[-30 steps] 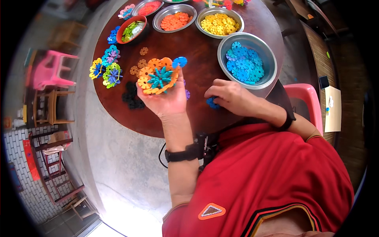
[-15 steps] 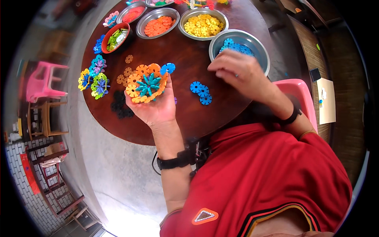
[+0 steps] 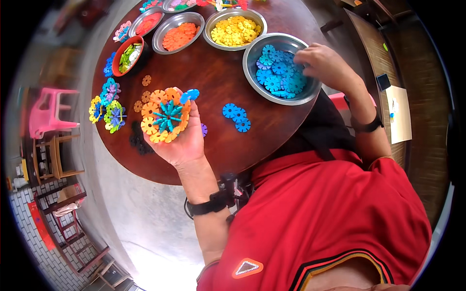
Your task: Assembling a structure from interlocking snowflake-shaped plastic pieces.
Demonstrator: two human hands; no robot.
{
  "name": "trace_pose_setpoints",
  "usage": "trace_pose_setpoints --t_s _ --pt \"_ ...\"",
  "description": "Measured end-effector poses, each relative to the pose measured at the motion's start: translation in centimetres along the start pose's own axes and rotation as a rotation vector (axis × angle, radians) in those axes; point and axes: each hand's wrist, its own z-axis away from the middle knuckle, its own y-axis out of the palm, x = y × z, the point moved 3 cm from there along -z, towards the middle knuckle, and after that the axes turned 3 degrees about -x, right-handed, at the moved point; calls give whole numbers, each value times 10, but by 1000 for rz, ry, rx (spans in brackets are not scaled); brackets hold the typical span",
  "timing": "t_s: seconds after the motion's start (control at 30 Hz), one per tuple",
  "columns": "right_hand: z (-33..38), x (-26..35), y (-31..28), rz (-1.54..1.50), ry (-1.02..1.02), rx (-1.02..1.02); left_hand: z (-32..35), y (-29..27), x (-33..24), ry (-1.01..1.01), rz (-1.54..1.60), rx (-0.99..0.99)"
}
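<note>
My left hand [image 3: 183,143] holds up a flower-shaped assembly [image 3: 165,116] of orange and yellow snowflake discs with a teal centre and one blue disc at its upper right. My right hand [image 3: 326,64] reaches into a steel bowl [image 3: 296,99] full of blue discs, its fingers down among the pieces; whether it grips one is hidden. Three loose blue discs [image 3: 236,116] lie on the round brown table [image 3: 213,68] between my hands.
Steel bowls of yellow discs [image 3: 235,29], orange discs [image 3: 178,35] and red discs [image 3: 147,22] line the far edge, beside a red bowl [image 3: 127,54] of green pieces. Finished multicoloured flowers [image 3: 108,106] and loose orange discs [image 3: 143,94] lie at left. A pink chair [image 3: 46,114] stands beyond.
My right hand has left the table surface beside the loose blue discs and moved up and right into the bowl of blue discs. The left hand keeps holding the assembly.
</note>
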Motion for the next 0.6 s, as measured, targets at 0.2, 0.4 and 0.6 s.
trace_pose_setpoints --t_s 0.2,0.4,0.6 --pt "9 19 4 125 63 5 0 -1 0 -6 10 -23" --pt "2 14 10 48 77 -82 1 0 1 -17 15 -14" --pt "-4 27 17 107 110 -87 1 1 1 -31 6 -31"
